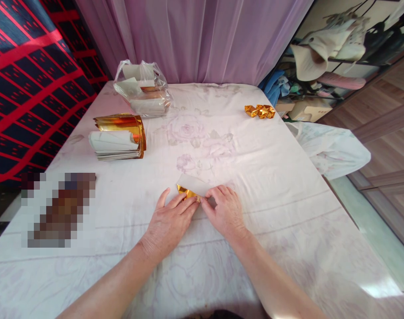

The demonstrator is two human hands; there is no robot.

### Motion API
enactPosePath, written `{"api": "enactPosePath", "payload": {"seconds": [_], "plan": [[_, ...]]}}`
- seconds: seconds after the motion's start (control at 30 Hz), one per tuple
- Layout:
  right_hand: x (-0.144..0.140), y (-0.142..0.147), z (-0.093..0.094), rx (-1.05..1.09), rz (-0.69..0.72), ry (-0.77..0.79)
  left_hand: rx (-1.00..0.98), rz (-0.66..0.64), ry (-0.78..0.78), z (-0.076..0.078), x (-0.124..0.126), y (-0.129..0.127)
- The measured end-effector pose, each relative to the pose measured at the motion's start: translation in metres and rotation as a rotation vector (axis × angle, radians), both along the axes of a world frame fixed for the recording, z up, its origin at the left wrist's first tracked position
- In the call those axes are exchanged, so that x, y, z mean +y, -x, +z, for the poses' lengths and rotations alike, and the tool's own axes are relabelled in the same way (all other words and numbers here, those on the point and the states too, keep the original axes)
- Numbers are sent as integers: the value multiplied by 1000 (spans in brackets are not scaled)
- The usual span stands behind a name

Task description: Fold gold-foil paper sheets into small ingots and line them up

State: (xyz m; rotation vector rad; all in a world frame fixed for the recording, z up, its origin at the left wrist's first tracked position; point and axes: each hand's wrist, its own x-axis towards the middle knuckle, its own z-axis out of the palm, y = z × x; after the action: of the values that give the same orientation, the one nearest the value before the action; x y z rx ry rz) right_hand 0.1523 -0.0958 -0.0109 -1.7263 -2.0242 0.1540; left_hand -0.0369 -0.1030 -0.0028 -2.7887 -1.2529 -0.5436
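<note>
Gold-and-white foil paper sheet (192, 188), partly folded, lies flat on the pale floral tablecloth (271, 186) near the table's front middle, its white side up and a gold edge showing at the fold. Seen from the head camera, the left hand (170, 221) presses its fingertips on the gold fold, fingers stretched flat rather than curled around it. The right hand (223, 209) pinches the sheet's near edge just beside the left fingertips, the two hands almost touching. Farther back on the left sits a stack of gold foil sheets (118, 137), behind it a clear plastic bag of paper (142, 88). Small folded gold pieces (260, 110) lie far right.
</note>
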Motion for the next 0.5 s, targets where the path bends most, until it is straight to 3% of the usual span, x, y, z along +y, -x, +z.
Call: {"api": "enactPosePath", "payload": {"seconds": [0.5], "plan": [[0,2,-2,15,-25,3,19,2,9,-3,0,0]]}}
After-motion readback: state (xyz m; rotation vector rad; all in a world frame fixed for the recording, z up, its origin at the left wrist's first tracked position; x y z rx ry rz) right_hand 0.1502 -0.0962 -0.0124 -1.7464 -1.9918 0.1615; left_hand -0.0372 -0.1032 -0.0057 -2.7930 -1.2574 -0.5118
